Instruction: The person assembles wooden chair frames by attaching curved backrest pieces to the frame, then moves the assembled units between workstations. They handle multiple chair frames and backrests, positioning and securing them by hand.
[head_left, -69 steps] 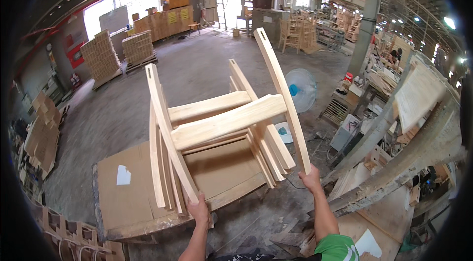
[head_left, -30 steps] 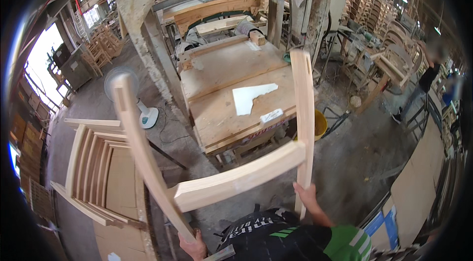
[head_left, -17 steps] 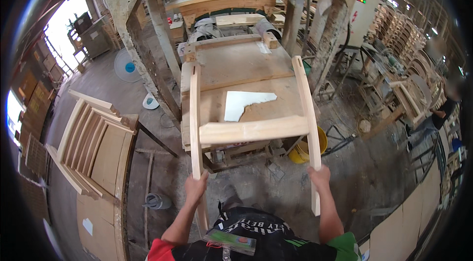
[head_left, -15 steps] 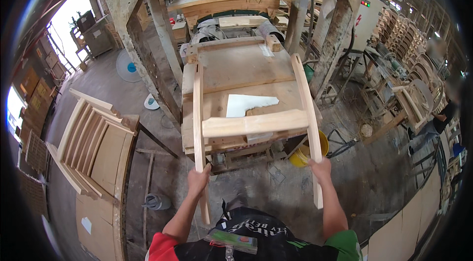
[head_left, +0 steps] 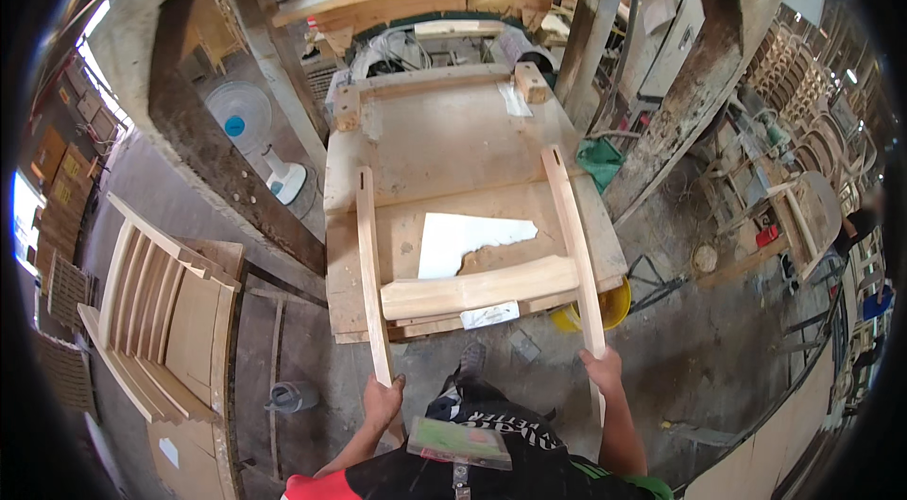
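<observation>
A pale wooden chair frame [head_left: 480, 289], two long side posts joined by one curved crosspiece, reaches from my hands over a wooden worktable [head_left: 444, 141]. My left hand [head_left: 383, 401] is closed round the near part of the left post. On the right post, my right hand [head_left: 603, 370] grips at about the same distance from me. Each post has a slot near its far end. Under the frame, a torn white sheet [head_left: 444, 240] lies on the tabletop. Two wooden blocks, a left one [head_left: 348, 109] and a right one [head_left: 531, 84], sit at the table's far corners.
Rusty metal posts [head_left: 255, 207] of a large machine flank the table. At left, a stand [head_left: 227, 349] carries several curved wooden parts [head_left: 151, 292]. A yellow bucket [head_left: 619, 304] is on the floor by the table's right corner. A fan [head_left: 238, 113] stands beyond the left post.
The frame has come back toward me, its far ends now farther from the corner blocks. My view of the table is closer. Both hands keep their grip on the posts.
</observation>
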Demonstrator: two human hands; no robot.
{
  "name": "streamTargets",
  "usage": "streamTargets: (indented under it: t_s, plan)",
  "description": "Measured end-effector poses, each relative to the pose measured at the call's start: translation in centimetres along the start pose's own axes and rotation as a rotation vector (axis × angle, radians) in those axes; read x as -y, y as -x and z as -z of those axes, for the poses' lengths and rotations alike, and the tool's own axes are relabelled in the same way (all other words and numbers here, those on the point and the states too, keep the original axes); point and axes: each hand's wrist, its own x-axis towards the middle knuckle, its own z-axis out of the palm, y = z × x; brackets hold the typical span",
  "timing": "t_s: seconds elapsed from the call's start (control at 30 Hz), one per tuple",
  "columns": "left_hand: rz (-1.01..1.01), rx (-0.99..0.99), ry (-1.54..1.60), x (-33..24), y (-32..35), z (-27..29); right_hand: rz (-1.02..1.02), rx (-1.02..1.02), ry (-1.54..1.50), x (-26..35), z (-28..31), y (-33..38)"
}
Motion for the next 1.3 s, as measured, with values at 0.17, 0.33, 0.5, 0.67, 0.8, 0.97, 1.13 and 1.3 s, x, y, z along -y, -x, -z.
streamTargets:
  t_s: [0.17, 0.33, 0.5, 0.67, 0.8, 0.97, 1.13, 1.3]
  plan:
    - [-0.075, 0.11, -0.243, -4.7, 0.3, 2.3, 0.083, -0.099, 0.059, -3.4, 1.3, 4.1]
    - [-0.736, -0.304, -0.06, -13.5, -1.9, -0.9, 0.127, -0.274, 0.119, -9.0, 2.7, 9.6]
    - [-1.375, -0.143, 0.043, -20.4, -1.0, -8.0, 0.042, -0.224, 0.084, -9.3, 5.8, 16.3]
    - [-1.37, 0.471, -0.307, -24.4, 10.6, -17.7, -0.136, -0.679, -0.346, -14.7, 9.3, 29.9]
    - [-1.316, 0.905, -0.386, -24.2, 24.2, -21.6, -0.25, -1.347, -0.234, -17.5, 10.3, 43.9]
    - [-1.23, 1.495, -0.161, -20.1, 28.5, -30.6, -0.806, -2.213, 0.072, -18.4, 11.3, 63.3]
    - [-1.561, 1.351, -0.384, -17.7, 34.8, -26.4, -1.396, -2.621, 0.66, -19.3, 8.3, 84.2]
    - [-1.74, 1.297, -0.44, -16.9, 31.1, -28.5, -1.583, -2.497, 0.196, -21.2, 9.6, 98.4]
